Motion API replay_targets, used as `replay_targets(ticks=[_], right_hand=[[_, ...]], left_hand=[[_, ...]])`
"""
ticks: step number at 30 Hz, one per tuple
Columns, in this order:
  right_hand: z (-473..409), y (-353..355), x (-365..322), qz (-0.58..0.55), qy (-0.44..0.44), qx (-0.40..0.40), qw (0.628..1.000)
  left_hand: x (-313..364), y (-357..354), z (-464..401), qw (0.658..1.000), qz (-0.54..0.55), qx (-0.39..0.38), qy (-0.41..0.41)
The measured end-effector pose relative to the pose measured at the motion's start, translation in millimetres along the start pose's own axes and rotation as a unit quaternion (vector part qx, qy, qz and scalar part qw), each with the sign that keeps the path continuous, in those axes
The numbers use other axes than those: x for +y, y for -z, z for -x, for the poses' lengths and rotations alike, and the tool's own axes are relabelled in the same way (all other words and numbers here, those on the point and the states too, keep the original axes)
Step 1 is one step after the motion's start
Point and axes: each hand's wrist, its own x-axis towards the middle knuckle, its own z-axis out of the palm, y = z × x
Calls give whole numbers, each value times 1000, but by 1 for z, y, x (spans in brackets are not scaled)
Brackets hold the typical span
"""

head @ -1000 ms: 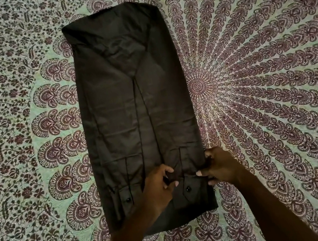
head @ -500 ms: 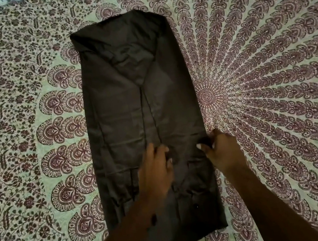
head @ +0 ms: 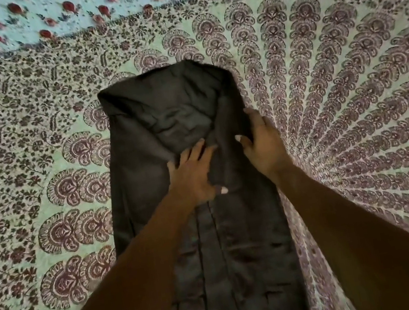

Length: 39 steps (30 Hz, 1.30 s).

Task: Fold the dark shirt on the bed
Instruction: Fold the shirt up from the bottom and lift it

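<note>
The dark shirt (head: 143, 170) lies lengthwise on the bed, folded into a long narrow strip. Its sleeves are laid down the middle and its collar end is at the far side. My left hand (head: 193, 175) rests flat on the middle of the shirt, fingers spread, just below the collar area. My right hand (head: 263, 142) lies palm down along the shirt's right edge at about the same height, thumb out over the cloth and fingertips on the edge. Neither hand has cloth lifted. My forearms hide part of the shirt's near end.
The shirt lies on a green and maroon mandala bedsheet (head: 351, 103) that covers the bed. A light blue cloth with red flowers (head: 91, 3) runs along the far side, beyond the sheet's border.
Both hands have slid along the shirt from the cuffs at the near end up to just below the collar. The view has moved forward with them, and the far floral cloth has come into sight.
</note>
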Motion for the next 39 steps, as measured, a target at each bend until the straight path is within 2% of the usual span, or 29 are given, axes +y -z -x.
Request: replay_targets(ticks=[6, 9, 12, 15, 17, 22, 28, 30, 32, 34, 39], right_hand=[[-102, -6, -26, -68, -30, 48, 996], [-142, -10, -37, -112, -111, 55, 986], [-171, -15, -36, -171, -182, 56, 967], [-187, -19, -32, -291, -218, 65, 929], [-193, -19, -32, -331, -239, 64, 911], [-206, -20, -28, -276, -245, 77, 926], [-220, -24, -30, -270, -211, 75, 937], [-228, -23, -30, -284, -240, 68, 926], [-234, -19, -28, -325, -290, 55, 899], [-239, -20, -26, -334, -302, 44, 892], [-229, -23, -24, -193, -226, 104, 949]], left_hand=[[-19, -2, -18, 1000, -3, 16, 13], [-25, -3, -23, 1000, 5, 20, 3], [-28, -6, -24, 1000, 14, 21, 1], [-29, -7, -25, 1000, 23, 18, 1], [-30, -7, -26, 1000, 25, 17, 0], [-32, -6, -28, 1000, 27, 11, -1], [-30, -3, -29, 1000, 27, 3, -3], [-31, -2, -30, 1000, 29, -1, -1], [-31, -2, -30, 1000, 29, -5, -1], [-31, -2, -29, 1000, 26, -8, 1], [-32, -2, -29, 1000, 25, -15, 7]])
